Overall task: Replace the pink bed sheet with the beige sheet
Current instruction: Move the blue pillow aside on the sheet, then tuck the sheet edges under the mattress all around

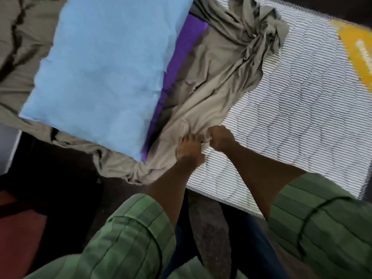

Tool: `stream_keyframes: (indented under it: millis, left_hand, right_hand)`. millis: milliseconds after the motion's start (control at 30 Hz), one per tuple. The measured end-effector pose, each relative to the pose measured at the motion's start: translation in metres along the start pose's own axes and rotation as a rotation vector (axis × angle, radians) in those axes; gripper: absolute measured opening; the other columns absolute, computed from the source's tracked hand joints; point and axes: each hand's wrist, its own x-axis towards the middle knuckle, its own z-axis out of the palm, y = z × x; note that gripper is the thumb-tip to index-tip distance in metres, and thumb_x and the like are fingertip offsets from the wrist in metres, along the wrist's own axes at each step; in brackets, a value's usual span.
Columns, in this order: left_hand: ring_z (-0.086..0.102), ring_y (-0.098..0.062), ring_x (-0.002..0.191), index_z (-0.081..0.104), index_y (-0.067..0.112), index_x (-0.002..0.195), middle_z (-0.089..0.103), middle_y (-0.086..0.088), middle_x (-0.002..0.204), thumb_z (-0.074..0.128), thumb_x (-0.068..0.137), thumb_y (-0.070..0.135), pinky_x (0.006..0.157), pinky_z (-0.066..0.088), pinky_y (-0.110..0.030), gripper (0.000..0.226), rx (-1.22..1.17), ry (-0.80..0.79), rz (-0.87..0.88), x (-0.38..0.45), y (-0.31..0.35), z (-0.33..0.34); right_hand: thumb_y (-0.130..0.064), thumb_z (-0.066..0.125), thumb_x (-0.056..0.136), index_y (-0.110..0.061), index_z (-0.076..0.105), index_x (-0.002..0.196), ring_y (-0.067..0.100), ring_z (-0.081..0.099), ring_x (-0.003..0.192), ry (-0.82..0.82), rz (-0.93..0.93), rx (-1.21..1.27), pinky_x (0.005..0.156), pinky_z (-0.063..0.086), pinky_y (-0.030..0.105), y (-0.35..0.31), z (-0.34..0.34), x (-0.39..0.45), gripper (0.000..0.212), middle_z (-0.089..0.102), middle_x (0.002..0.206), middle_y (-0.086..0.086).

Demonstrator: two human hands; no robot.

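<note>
The beige sheet (217,77) lies crumpled across the left part of the bed, bunched toward the top and trailing over the near edge. My left hand (189,147) and my right hand (220,137) sit side by side, both gripping a fold of its edge near the bed's front side. To the right the striped quilted mattress (291,117) is bare. No pink sheet is in view.
A light blue pillow (108,67) lies on the sheet at the left, with a purple cloth (181,63) under its right edge. A yellow label (358,51) marks the mattress at the far right. Dark floor (60,168) lies below the bed edge.
</note>
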Motion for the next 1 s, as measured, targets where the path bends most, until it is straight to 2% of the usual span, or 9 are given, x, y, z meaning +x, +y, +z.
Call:
stream_keyframes:
  millis: [100, 233, 333, 400, 533, 633, 800, 900, 1000]
  left_hand:
    - [0.039, -0.032, 0.139, 0.042, 0.020, 0.143, 0.043, -0.009, 0.150, 0.075, 0.076, 0.049, 0.116, 0.024, -0.046, 0.080, -0.096, 0.030, -0.215, 0.012, 0.032, 0.045]
    - [0.055, -0.032, 0.120, 0.063, 0.022, 0.120, 0.065, -0.008, 0.126, 0.060, 0.086, 0.031, 0.105, 0.031, -0.045, 0.035, -0.162, 0.275, -0.448, 0.025, 0.060, 0.076]
    - [0.071, -0.035, 0.081, 0.073, 0.017, 0.095, 0.073, -0.012, 0.084, 0.050, 0.092, 0.035, 0.079, 0.047, -0.040, 0.029, -0.326, 0.374, -0.403, 0.015, 0.081, 0.084]
    - [0.070, -0.038, 0.074, 0.073, 0.016, 0.093, 0.072, -0.013, 0.079, 0.046, 0.094, 0.038, 0.066, 0.053, -0.039, 0.035, -0.443, 0.445, -0.325, 0.001, 0.095, 0.091]
    - [0.065, -0.038, 0.104, 0.072, 0.009, 0.107, 0.072, -0.020, 0.108, 0.036, 0.098, 0.045, 0.088, 0.049, -0.042, 0.052, -0.689, 0.218, -0.288, -0.033, 0.114, 0.114]
    - [0.065, -0.035, 0.110, 0.072, 0.012, 0.112, 0.071, -0.015, 0.115, 0.041, 0.104, 0.040, 0.090, 0.048, -0.038, 0.042, -0.650, 0.115, -0.306, -0.060, 0.115, 0.144]
    - [0.063, -0.032, 0.117, 0.070, 0.010, 0.123, 0.069, -0.014, 0.124, 0.047, 0.103, 0.032, 0.097, 0.048, -0.034, 0.037, -0.669, -0.169, -0.304, -0.118, 0.145, 0.173]
    - [0.063, -0.035, 0.118, 0.073, 0.008, 0.117, 0.070, -0.018, 0.123, 0.048, 0.098, 0.035, 0.098, 0.047, -0.035, 0.041, -0.735, -0.165, -0.323, -0.142, 0.169, 0.182]
    - [0.068, -0.033, 0.103, 0.073, 0.002, 0.111, 0.072, -0.019, 0.115, 0.048, 0.103, 0.030, 0.081, 0.051, -0.026, 0.038, -0.963, -0.093, -0.416, -0.147, 0.189, 0.189]
  right_hand:
    - [-0.011, 0.067, 0.084, -0.022, 0.065, 0.122, 0.030, 0.054, 0.124, 0.019, -0.180, -0.181, 0.102, 0.047, 0.041, 0.034, 0.012, 0.009, 0.040, 0.059, 0.127, 0.008]
    - [-0.004, 0.067, 0.077, -0.020, 0.063, 0.124, 0.029, 0.053, 0.121, 0.096, -0.369, -0.230, 0.098, 0.046, 0.044, 0.068, 0.034, 0.020, 0.050, 0.058, 0.126, 0.006]
    - [-0.017, 0.073, 0.071, -0.016, 0.057, 0.122, 0.032, 0.052, 0.118, 0.244, -0.472, -0.385, 0.089, 0.047, 0.044, 0.082, 0.044, 0.019, 0.053, 0.055, 0.125, 0.008]
    - [-0.032, 0.064, 0.076, -0.014, 0.056, 0.122, 0.032, 0.051, 0.118, 0.366, -0.522, -0.438, 0.091, 0.043, 0.045, 0.094, 0.052, 0.013, 0.050, 0.054, 0.125, 0.010]
    - [-0.029, 0.068, 0.070, -0.018, 0.066, 0.101, 0.033, 0.060, 0.107, 0.392, -0.651, -0.505, 0.099, 0.044, 0.047, 0.142, 0.076, -0.011, 0.033, 0.067, 0.102, 0.010]
    - [-0.029, 0.071, 0.058, -0.018, 0.068, 0.089, 0.035, 0.068, 0.080, 0.184, -0.586, -0.506, 0.083, 0.052, 0.041, 0.179, 0.094, -0.047, 0.033, 0.070, 0.077, 0.012]
    - [-0.032, 0.059, 0.072, -0.025, 0.059, 0.109, 0.034, 0.070, 0.093, -0.044, -0.566, -0.602, 0.079, 0.051, 0.039, 0.212, 0.114, -0.117, 0.038, 0.072, 0.097, 0.007]
    - [-0.026, 0.075, 0.066, -0.019, 0.058, 0.114, 0.033, 0.067, 0.095, 0.098, -0.650, -0.645, 0.078, 0.052, 0.040, 0.229, 0.122, -0.143, 0.052, 0.066, 0.108, 0.007]
    - [-0.023, 0.079, 0.054, -0.014, 0.060, 0.106, 0.035, 0.059, 0.094, 0.409, -0.650, -0.538, 0.084, 0.047, 0.044, 0.245, 0.113, -0.151, 0.056, 0.060, 0.102, 0.010]
